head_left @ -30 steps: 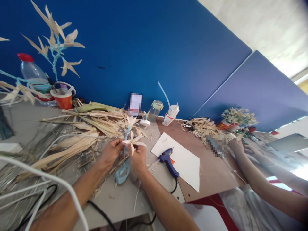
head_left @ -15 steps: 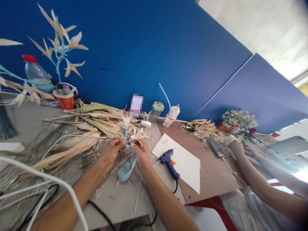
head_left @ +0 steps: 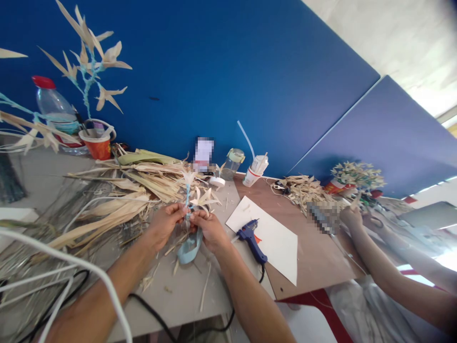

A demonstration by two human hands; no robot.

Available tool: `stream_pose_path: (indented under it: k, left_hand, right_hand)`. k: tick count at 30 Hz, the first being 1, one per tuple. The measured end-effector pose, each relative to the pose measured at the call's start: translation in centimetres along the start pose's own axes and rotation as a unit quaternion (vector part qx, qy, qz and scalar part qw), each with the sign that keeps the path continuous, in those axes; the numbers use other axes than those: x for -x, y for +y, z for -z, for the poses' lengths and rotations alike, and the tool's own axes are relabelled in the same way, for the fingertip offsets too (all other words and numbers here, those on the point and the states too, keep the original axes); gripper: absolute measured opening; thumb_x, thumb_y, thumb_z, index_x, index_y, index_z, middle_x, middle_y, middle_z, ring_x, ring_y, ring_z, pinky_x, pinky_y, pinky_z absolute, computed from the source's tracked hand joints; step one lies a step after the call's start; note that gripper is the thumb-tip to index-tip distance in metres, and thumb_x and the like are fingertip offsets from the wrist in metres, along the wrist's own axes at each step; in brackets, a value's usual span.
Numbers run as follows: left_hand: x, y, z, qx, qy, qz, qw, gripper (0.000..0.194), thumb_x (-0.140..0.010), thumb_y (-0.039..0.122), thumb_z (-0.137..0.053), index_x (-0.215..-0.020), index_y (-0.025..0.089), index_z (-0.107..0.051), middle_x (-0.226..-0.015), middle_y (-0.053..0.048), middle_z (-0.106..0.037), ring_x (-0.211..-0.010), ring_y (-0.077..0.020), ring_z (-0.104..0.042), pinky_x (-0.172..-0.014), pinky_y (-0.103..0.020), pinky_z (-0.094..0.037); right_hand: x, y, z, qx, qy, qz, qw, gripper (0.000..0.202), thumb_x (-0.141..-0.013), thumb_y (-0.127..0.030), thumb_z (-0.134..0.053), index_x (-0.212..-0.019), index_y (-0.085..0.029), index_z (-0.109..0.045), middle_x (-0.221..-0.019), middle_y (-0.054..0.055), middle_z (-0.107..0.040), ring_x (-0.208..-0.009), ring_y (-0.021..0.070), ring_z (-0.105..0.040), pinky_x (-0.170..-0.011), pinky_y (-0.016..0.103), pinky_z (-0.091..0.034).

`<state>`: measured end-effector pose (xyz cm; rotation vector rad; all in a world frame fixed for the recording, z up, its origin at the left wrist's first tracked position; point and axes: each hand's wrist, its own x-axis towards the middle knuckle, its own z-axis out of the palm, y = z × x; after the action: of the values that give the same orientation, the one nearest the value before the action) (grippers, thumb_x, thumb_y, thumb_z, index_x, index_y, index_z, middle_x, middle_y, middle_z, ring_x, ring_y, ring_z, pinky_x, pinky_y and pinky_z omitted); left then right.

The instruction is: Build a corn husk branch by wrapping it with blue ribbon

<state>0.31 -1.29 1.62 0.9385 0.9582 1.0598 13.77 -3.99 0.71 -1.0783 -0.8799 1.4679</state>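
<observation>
Between my hands stands a small corn-husk flower stem (head_left: 187, 190), its stalk wrapped in light blue and its pale blooms at the top. My left hand (head_left: 167, 223) pinches the stalk from the left with thumb and fingertips. Close on the other side, my right hand (head_left: 210, 231) is closed with its thumb and fingers pressed at the blue tape (head_left: 190, 251), which hangs below in a loop toward the table. A second pale husk flower (head_left: 204, 196) spreads just above my right fingers. The exact fingertip contact is partly hidden.
A blue glue gun (head_left: 253, 242) lies on a white board (head_left: 280, 255) to the right. Dry husks (head_left: 153, 178) and thin wires cover the left side. A white cable (head_left: 96, 274) crosses the lower left. At far right, another person's hand (head_left: 352, 216) works near scissors.
My right hand has shifted slightly left, its fingers closing in nearer my left fingertips. The tape loop has changed shape and hangs a little further right.
</observation>
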Motion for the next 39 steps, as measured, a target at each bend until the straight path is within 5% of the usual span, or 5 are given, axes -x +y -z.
stream_pose_path:
  k: [8, 18, 27, 31, 39]
  left_hand:
    - [-0.6, -0.6, 0.2, -0.089, 0.047, -0.028, 0.994, 0.027, -0.059, 0.042, -0.076, -0.057, 0.018, -0.064, -0.049, 0.004, -0.05, -0.051, -0.0117, -0.041, -0.052, -0.026, -0.03]
    - [0.2, -0.1, -0.5, 0.026, -0.022, 0.044, 0.998, 0.034, -0.049, 0.038, -0.087, -0.058, 0.015, -0.064, -0.053, 0.003, -0.056, -0.052, -0.0101, -0.046, -0.052, -0.024, -0.034]
    - [0.6, 0.4, -0.4, 0.161, -0.132, 0.05, 0.977, 0.026, -0.063, 0.03, -0.085, -0.082, 0.014, -0.076, -0.071, -0.003, -0.065, -0.057, -0.0088, -0.049, -0.059, -0.023, -0.043]
    - [0.8, 0.4, -0.5, 0.154, -0.16, 0.059, 0.973, 0.028, -0.067, 0.035, -0.083, -0.085, 0.014, -0.076, -0.071, -0.005, -0.067, -0.06, -0.0144, -0.056, -0.063, -0.03, -0.047]
    - [1.0, 0.8, -0.5, 0.168, -0.145, 0.06, 0.973, 0.029, -0.061, 0.035, -0.087, -0.076, 0.016, -0.073, -0.067, -0.002, -0.066, -0.06, -0.0147, -0.056, -0.058, -0.029, -0.046]
  right_hand:
    - [0.6, 0.1, -0.7, 0.24, 0.061, 0.148, 0.957, 0.012, -0.072, -0.024, -0.062, -0.063, -0.02, -0.069, -0.056, -0.004, -0.058, -0.057, 0.0134, -0.047, -0.059, 0.026, -0.036]
    - [1.4, 0.2, -1.2, 0.414, 0.101, 0.252, 0.869, 0.016, -0.073, -0.013, -0.055, -0.063, -0.021, -0.064, -0.065, 0.001, -0.057, -0.063, 0.0163, -0.05, -0.064, 0.028, -0.034]
    - [1.3, -1.3, -1.3, 0.071, 0.037, 0.104, 0.991, 0.012, -0.066, -0.03, -0.06, -0.058, -0.02, -0.058, -0.049, -0.004, -0.052, -0.048, 0.0102, -0.036, -0.05, 0.024, -0.028]
    - [1.2, -1.6, -1.3, -0.045, -0.009, 0.005, 0.999, 0.016, -0.057, -0.031, -0.069, -0.059, -0.02, -0.058, -0.046, -0.006, -0.05, -0.044, 0.0083, -0.036, -0.047, 0.023, -0.027]
    - [1.5, -1.9, -1.7, -0.087, -0.026, -0.015, 0.996, 0.016, -0.053, -0.027, -0.073, -0.058, -0.019, -0.061, -0.047, -0.006, -0.048, -0.044, 0.0066, -0.034, -0.046, 0.022, -0.027]
